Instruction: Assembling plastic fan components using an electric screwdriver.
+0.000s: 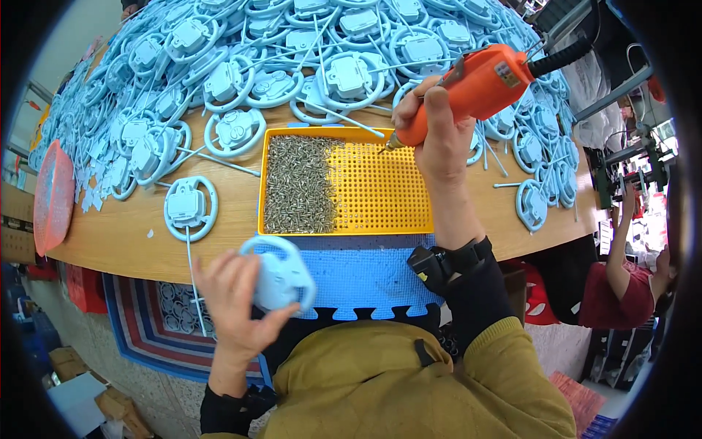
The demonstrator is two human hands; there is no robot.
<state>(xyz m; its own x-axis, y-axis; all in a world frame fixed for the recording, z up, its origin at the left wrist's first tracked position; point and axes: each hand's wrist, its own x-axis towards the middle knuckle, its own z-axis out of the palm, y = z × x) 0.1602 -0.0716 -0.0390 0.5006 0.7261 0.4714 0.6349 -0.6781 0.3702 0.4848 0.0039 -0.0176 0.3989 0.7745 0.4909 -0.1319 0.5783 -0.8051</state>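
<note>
My left hand (238, 300) grips a light-blue plastic ring-shaped part (284, 276) over the left end of a blue foam mat (373, 274). The thumb lies at the part's lower edge and the fingers are at its left side; hand and part are slightly blurred. In my right hand (444, 143) is an orange electric screwdriver (472, 91), tilted down to the left. Its tip is over the perforated right side of a yellow tray (345, 233). Small metal screws (298, 186) are heaped in the tray's left side, and scattered ones sit among the holes.
Light-blue ring-shaped parts (351, 75) with thin sticks are piled across the wooden table's (234, 190) far side. A single part (187, 205) lies left of the tray. A pink basket (55, 197) stands at the left edge. Another person in a dark red top (618, 296) is at the right.
</note>
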